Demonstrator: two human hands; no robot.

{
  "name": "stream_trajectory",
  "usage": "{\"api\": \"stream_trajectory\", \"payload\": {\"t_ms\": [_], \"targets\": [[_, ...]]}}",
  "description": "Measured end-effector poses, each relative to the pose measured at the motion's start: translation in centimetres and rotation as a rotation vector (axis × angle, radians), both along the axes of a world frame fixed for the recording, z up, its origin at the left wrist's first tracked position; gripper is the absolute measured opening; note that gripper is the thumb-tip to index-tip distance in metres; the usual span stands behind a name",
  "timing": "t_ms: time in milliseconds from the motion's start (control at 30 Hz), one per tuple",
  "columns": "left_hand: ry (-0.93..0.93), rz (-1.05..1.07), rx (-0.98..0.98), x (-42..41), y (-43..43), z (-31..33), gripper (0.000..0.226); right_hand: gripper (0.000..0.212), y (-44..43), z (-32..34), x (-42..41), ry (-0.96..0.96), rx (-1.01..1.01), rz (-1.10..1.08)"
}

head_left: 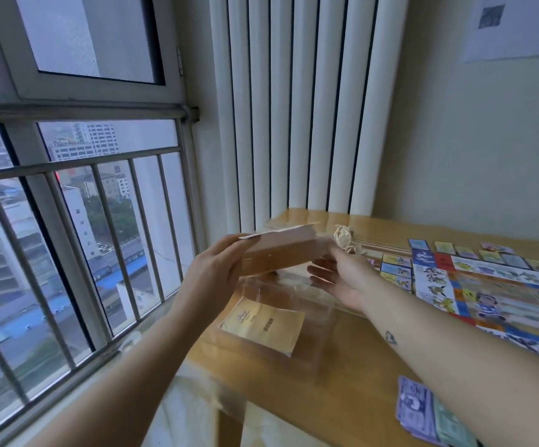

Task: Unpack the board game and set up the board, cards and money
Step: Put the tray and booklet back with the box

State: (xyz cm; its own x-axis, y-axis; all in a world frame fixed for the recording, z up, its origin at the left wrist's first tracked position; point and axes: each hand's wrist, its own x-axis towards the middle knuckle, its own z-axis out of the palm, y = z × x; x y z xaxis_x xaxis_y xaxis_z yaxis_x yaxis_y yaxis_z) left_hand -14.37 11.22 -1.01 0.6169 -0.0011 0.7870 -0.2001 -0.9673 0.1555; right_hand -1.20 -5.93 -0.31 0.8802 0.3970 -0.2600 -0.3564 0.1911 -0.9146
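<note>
The left hand (216, 272) grips one end of a brown cardboard box (284, 253), held in the air. The right hand (345, 279) is spread flat-fingered at the box's other end; whether it touches is unclear. Below them, a yellow booklet (265, 324) lies in a clear plastic case (326, 317) on the worktop (352, 382). To the right are the cards (396, 271) and the game board (503, 291), with the paper money (429, 411) at the near edge.
</note>
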Motion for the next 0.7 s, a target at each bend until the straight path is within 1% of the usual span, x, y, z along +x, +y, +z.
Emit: {"api": "stream_trajectory", "payload": {"t_ms": [33, 100, 133, 233, 267, 333, 400, 467, 533, 600, 667, 700], "targets": [[0.008, 0.010, -0.018, 0.0, 0.0, -0.1, 0.031, 0.045, -0.5, -0.2, -0.1, -0.078, -0.132, 0.032], [0.014, 0.035, -0.046, 0.0, 0.1, -0.3, 0.034, 0.068, -1.8, -0.9, -0.7, -0.368, -0.566, 0.159], [0.013, 0.044, -0.065, 0.1, 0.1, -0.5, 0.035, 0.079, -2.4, -1.2, -1.2, -0.506, -0.743, 0.237], [0.022, 0.056, -0.138, 0.2, -0.2, -0.7, 0.036, 0.116, -3.1, -1.7, -2.9, -0.769, -1.084, 0.470], [0.023, 0.055, -0.150, 0.2, -0.3, -0.7, 0.036, 0.122, -3.0, -1.7, -3.3, -0.840, -1.168, 0.541], [0.028, 0.055, -0.156, 0.2, -0.3, -0.7, 0.036, 0.120, -2.4, -1.2, -4.7, -0.957, -1.264, 0.700], [0.029, 0.061, -0.167, 0.2, -0.4, -0.7, 0.036, 0.123, -1.7, -0.9, -5.4, -1.008, -1.328, 0.799], [0.024, 0.071, -0.181, 0.1, -0.3, -0.6, 0.036, 0.133, -0.6, -1.3, -5.2, -0.987, -1.383, 0.832], [0.016, 0.078, -0.190, -0.1, -0.1, -0.4, 0.035, 0.134, 0.2, -1.7, -4.9, -0.967, -1.408, 0.838], [0.008, 0.078, -0.198, -0.1, 0.2, -0.3, 0.035, 0.121, 0.6, -2.1, -5.0, -1.042, -1.349, 0.808], [-0.001, 0.077, -0.209, -0.1, 0.5, -0.3, 0.035, 0.099, 0.6, -2.5, -5.3, -1.170, -1.241, 0.772], [-0.003, 0.078, -0.220, -0.1, 0.6, -0.2, 0.035, 0.090, 0.5, -2.8, -5.3, -1.207, -1.227, 0.784]]}}
